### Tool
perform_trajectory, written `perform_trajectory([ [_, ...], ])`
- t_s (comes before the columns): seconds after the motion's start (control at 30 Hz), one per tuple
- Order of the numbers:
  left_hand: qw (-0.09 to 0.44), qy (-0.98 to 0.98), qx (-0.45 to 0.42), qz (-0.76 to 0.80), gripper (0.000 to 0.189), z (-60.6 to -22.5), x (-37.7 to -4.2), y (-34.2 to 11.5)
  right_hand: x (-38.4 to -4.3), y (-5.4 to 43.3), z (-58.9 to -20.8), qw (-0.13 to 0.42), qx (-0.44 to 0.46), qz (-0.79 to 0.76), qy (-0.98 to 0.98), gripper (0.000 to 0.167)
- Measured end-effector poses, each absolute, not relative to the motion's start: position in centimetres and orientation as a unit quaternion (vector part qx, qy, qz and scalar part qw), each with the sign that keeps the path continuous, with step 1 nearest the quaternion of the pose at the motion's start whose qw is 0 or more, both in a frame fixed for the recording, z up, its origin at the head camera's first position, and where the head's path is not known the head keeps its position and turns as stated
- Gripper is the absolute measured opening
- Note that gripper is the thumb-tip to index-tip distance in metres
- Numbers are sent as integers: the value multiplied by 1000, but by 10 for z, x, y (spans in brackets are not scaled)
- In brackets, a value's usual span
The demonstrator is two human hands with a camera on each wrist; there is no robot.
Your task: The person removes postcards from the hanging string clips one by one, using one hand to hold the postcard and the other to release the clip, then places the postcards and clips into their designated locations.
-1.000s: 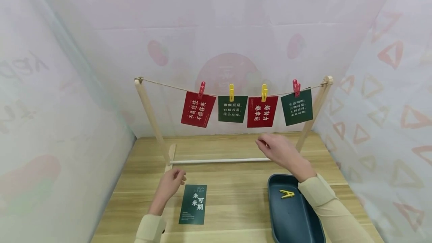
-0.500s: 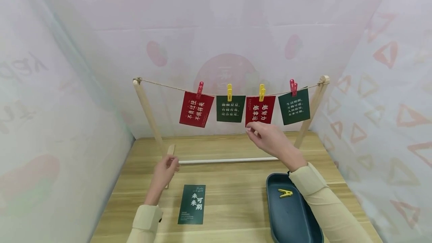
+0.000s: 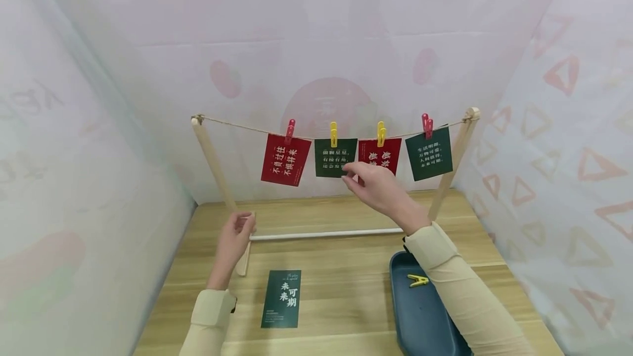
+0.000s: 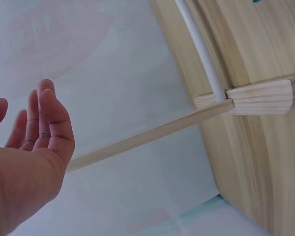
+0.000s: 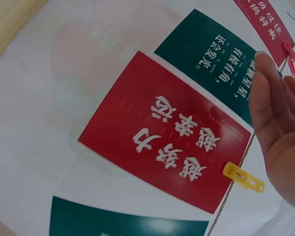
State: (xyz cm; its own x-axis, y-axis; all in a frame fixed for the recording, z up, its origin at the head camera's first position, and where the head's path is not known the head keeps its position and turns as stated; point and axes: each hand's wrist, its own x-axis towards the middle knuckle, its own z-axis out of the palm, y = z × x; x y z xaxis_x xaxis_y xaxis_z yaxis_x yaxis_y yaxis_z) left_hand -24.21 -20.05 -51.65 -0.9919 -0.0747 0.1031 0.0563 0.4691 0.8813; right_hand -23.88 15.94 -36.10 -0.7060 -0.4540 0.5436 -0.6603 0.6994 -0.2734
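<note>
1. The middle green card (image 3: 335,153) hangs from the string (image 3: 232,123) by a yellow clothespin (image 3: 333,134), its lower right corner hidden behind the right hand (image 3: 379,187).
2. That hand is loosely curved, thumb a little apart from the forefinger; whether its fingertips touch the card cannot be told. It also covers the lower part of the middle red card (image 3: 379,151), likewise hung by a yellow clothespin.
3. The left hand (image 3: 236,238) is relaxed, fingers gently bent, in front of the left post's (image 3: 212,158) foot in the head view; the left wrist view shows palm and fingers near the post.
4. Outer cards, red (image 3: 286,161) and green (image 3: 429,154), hang by red clothespins.
5. On the wood-grain tabletop (image 3: 346,290) lie a loose green card (image 3: 282,299) and a dark blue tray (image 3: 415,317) containing one yellow clip (image 3: 418,280).
6. Pale printed cloth (image 3: 316,26) walls the space.
7. Half a second ago the right hand was before the middle red card; it has shifted left and up. The left hand has risen slightly; the loose card lies where it was.
</note>
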Motion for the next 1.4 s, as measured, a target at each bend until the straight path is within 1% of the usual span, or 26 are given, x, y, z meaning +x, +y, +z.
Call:
perform_trajectory([
  [0.27, 86, -840, 15, -536, 45, -501, -250, -196, -246, 144, -356, 198, 319, 242, -895, 25],
  [0.53, 104, -839, 8, -534, 47, -487, -254, -195, -253, 136, -344, 200, 327, 227, -895, 27],
  [0.67, 123, -832, 1, -542, 49, -480, -259, -195, -259, 132, -335, 202, 331, 223, -894, 28],
  [0.9, 146, -818, -17, -556, 61, -464, -272, -191, -264, 121, -320, 210, 330, 210, -896, 32],
  [1.03, 147, -813, -22, -563, 64, -458, -282, -188, -267, 113, -312, 215, 339, 217, -890, 35],
  [1.23, 127, -807, -28, -576, 64, -458, -292, -186, -272, 103, -306, 219, 333, 228, -889, 39],
  [1.4, 136, -801, -31, -582, 63, -457, -295, -186, -275, 94, -303, 214, 322, 234, -892, 42],
])
